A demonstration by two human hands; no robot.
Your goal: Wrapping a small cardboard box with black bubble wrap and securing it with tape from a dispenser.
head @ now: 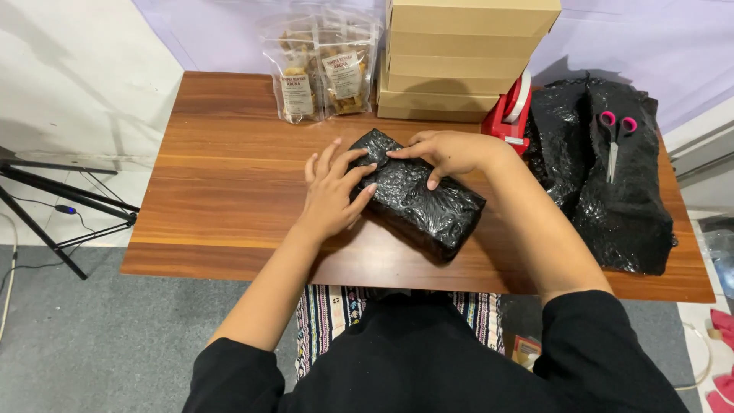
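A box-shaped parcel wrapped in black bubble wrap lies at an angle on the wooden table, near its front edge. My left hand rests flat against the parcel's left side, fingers spread over the wrap. My right hand presses down on the parcel's top far end, fingers curled over the wrap. Both hands are touching the parcel.
A stack of flat cardboard boxes stands at the back. Two clear snack bags lean beside it. A red tape dispenser sits right of the boxes. Loose black bubble wrap with pink-handled scissors lies at right. A tripod stands left.
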